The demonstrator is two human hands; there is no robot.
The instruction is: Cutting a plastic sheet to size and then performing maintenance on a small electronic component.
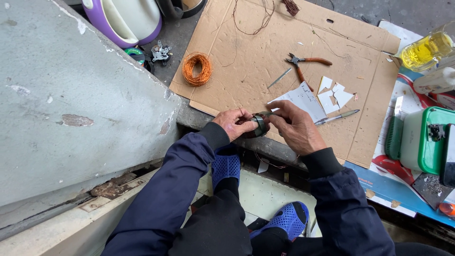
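A small round motor stator (256, 125) is pinched between the fingers of the left hand (233, 123) and right hand (295, 127), at the near edge of the cardboard sheet (246, 61). Its axis cannot be told. Pliers (303, 64) are seen farther back on the cardboard.

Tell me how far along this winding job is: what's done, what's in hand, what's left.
Done, it seems: white insulating paper pieces lie cut on the cardboard sheet, with pliers laid aside. In hand: left hand and right hand together hold a small round motor core, fingers working at its top. Left, judging by sight: the coil of copper wire sits apart, unused. How much of the core is already wound cannot be told.
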